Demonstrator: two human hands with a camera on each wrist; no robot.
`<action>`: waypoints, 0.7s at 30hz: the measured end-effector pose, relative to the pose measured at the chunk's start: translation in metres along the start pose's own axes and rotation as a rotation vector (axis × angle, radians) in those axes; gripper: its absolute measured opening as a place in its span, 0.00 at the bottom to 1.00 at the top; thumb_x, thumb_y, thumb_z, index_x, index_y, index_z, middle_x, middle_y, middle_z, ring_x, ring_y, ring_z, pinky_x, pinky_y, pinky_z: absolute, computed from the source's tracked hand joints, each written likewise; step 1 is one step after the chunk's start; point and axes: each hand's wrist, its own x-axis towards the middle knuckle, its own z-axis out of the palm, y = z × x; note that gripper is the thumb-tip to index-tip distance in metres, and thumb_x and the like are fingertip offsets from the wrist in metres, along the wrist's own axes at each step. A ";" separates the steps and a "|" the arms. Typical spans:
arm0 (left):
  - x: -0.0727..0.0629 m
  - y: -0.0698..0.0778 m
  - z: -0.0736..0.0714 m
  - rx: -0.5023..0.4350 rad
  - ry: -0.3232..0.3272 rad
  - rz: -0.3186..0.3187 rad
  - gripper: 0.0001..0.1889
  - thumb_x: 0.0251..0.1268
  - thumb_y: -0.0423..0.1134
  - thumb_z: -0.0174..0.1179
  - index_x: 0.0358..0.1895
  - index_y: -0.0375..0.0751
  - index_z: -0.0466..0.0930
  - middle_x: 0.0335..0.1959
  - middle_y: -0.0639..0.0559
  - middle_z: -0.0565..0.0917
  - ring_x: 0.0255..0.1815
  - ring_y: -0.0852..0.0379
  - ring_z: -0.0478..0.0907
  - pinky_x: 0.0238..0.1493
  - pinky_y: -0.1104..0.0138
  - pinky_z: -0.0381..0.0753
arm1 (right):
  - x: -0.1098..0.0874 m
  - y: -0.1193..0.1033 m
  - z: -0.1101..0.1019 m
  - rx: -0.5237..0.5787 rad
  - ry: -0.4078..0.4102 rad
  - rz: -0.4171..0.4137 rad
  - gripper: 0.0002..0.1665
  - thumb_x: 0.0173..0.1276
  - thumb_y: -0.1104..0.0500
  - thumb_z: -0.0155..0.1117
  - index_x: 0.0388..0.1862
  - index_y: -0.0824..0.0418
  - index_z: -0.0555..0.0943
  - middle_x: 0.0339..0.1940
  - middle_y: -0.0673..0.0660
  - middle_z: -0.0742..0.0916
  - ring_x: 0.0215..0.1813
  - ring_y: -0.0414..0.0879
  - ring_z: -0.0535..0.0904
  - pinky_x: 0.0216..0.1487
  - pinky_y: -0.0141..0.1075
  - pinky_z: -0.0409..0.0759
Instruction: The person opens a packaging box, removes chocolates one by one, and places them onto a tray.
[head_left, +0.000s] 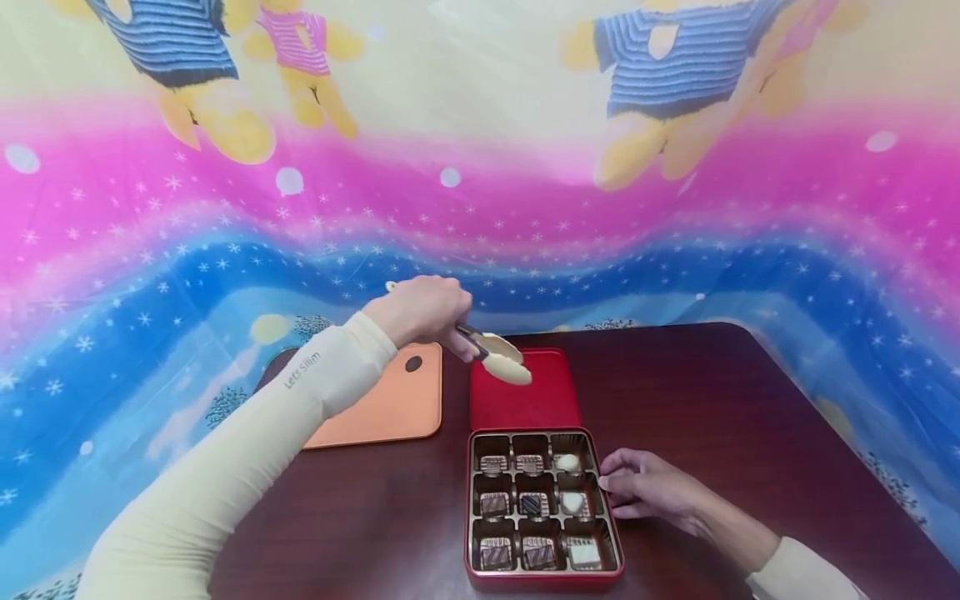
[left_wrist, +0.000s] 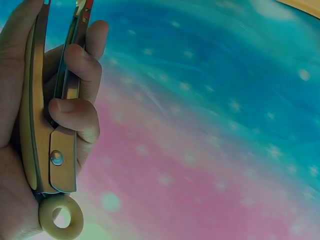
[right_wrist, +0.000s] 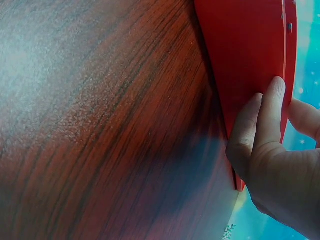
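Observation:
My left hand [head_left: 427, 308] grips kitchen tongs [head_left: 504, 357] with cream tips, held above the red lid [head_left: 522, 392]. Nothing shows between the slightly parted tips. The left wrist view shows the fingers wrapped round the metal arms of the tongs [left_wrist: 64, 160], with a cream ring at their end. Chocolates, dark and white, sit in the compartments of a red tin [head_left: 543, 581]; a striped dark chocolate [head_left: 534, 504] lies in the middle one. At the tin's right side, my right hand [head_left: 656, 490] holds its edge, fingers against the outer wall [right_wrist: 250, 45] and thumb by the rim.
Left of the lid lies an orange cutting board [head_left: 390, 408], partly behind my left sleeve [head_left: 247, 450]. The dark wooden table [head_left: 675, 392] extends to both sides of the tin. A patterned cloth [head_left: 465, 217] hangs behind it.

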 end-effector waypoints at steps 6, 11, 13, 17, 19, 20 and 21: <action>0.003 0.040 -0.002 0.062 0.024 0.093 0.26 0.48 0.70 0.68 0.25 0.50 0.79 0.21 0.58 0.76 0.24 0.59 0.71 0.29 0.64 0.78 | 0.000 0.000 0.000 0.001 0.002 0.001 0.21 0.71 0.62 0.62 0.54 0.73 0.67 0.44 0.61 0.82 0.44 0.48 0.81 0.48 0.43 0.85; 0.007 0.065 -0.002 0.108 -0.023 0.125 0.27 0.46 0.71 0.68 0.25 0.51 0.77 0.22 0.59 0.76 0.25 0.59 0.72 0.30 0.65 0.76 | -0.001 -0.001 0.000 0.005 0.005 0.000 0.21 0.71 0.62 0.62 0.54 0.73 0.67 0.44 0.60 0.81 0.44 0.48 0.81 0.48 0.43 0.85; 0.009 0.072 -0.002 0.110 -0.044 0.134 0.27 0.46 0.71 0.69 0.26 0.51 0.77 0.24 0.58 0.77 0.26 0.59 0.73 0.30 0.65 0.77 | -0.001 -0.002 0.000 0.007 0.004 0.000 0.21 0.70 0.62 0.62 0.54 0.73 0.67 0.44 0.60 0.80 0.44 0.48 0.81 0.48 0.43 0.85; 0.012 0.082 0.003 0.121 -0.050 0.151 0.26 0.45 0.70 0.70 0.27 0.52 0.77 0.27 0.59 0.78 0.27 0.59 0.74 0.31 0.63 0.80 | -0.001 -0.001 0.000 0.009 0.000 -0.003 0.21 0.70 0.63 0.62 0.54 0.73 0.67 0.45 0.61 0.80 0.44 0.49 0.81 0.49 0.44 0.85; 0.013 0.086 0.007 0.122 -0.041 0.162 0.26 0.45 0.70 0.71 0.28 0.52 0.77 0.28 0.59 0.78 0.28 0.59 0.75 0.31 0.62 0.80 | 0.000 -0.001 0.000 0.009 -0.003 -0.004 0.21 0.70 0.63 0.61 0.54 0.73 0.67 0.45 0.61 0.80 0.45 0.50 0.81 0.49 0.44 0.85; 0.013 0.088 0.009 0.122 -0.037 0.166 0.25 0.45 0.69 0.71 0.28 0.52 0.77 0.28 0.59 0.78 0.28 0.59 0.76 0.31 0.62 0.81 | 0.000 -0.001 0.000 0.010 -0.003 -0.003 0.21 0.70 0.62 0.61 0.54 0.73 0.67 0.45 0.61 0.80 0.45 0.49 0.81 0.49 0.44 0.85; 0.014 0.090 0.010 0.122 -0.033 0.173 0.26 0.45 0.69 0.71 0.28 0.52 0.77 0.29 0.59 0.78 0.29 0.59 0.76 0.31 0.62 0.81 | 0.000 0.000 0.000 0.011 -0.004 -0.003 0.21 0.71 0.62 0.61 0.54 0.73 0.67 0.45 0.61 0.80 0.45 0.49 0.81 0.49 0.44 0.85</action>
